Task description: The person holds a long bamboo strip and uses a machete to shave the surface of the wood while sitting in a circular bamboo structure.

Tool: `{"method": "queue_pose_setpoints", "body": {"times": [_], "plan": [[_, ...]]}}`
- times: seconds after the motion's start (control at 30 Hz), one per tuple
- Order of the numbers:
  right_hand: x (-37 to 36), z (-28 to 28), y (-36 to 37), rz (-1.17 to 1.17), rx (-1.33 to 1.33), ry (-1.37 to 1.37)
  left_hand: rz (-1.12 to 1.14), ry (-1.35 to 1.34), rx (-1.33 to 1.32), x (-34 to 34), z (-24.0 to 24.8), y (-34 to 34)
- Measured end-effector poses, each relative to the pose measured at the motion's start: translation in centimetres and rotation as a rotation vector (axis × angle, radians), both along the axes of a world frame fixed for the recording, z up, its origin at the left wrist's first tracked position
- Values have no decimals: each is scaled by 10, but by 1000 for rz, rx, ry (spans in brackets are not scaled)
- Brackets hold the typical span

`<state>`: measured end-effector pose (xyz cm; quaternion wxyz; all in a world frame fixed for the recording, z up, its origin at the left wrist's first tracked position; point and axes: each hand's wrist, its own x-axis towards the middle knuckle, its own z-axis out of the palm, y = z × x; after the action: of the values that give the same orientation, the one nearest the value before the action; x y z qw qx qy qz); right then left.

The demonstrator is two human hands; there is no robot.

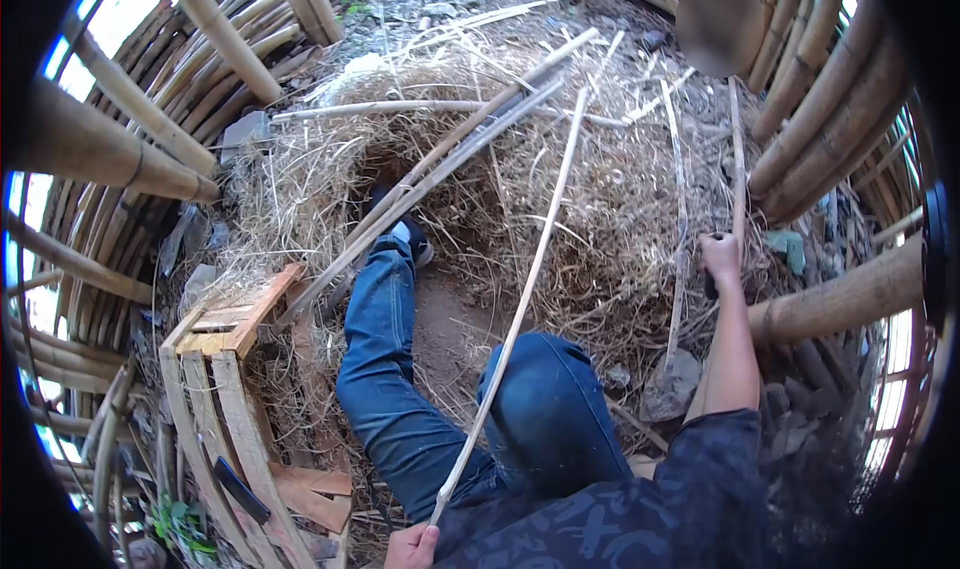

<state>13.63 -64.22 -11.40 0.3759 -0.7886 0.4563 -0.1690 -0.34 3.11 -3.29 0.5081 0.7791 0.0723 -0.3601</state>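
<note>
Bamboo strip [517, 319], long, pale and thin, is slanting upward past the bent right knee [545, 414] and out over the straw heap [620, 209]. At the lower edge, the left hand [410, 547] is grasping its near end, the thumb pressing against it. Farther off on the right, the right hand [721, 259] is clenching around a dark object [711, 287], of which only small parts are showing; its kind cannot be told. A thin stick [738, 159] is extending away just beyond that fist, and whether the two are touching is unclear. Two split poles [440, 189] are lying slantwise over the straw. At the left, a slatted wooden crate [228, 389] is resting on the ground, a black object [242, 490] lying on its slats.
</note>
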Motion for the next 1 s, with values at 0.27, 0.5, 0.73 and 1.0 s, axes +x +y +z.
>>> {"method": "queue_pose_setpoints", "body": {"times": [0.27, 0.5, 0.73, 1.0], "plan": [[-57, -6, 167, 121, 114, -178, -158, -93, -15, 11, 11, 6], [-33, 66, 220, 289, 167, -341, -214, -98, -3, 9, 14, 7], [-29, 123, 245, 634, -263, -154, -250, -103, -18, 7, 13, 4], [-20, 154, 239, 983, -482, 228, -261, -132, 36, 4, 19, 2]]}}
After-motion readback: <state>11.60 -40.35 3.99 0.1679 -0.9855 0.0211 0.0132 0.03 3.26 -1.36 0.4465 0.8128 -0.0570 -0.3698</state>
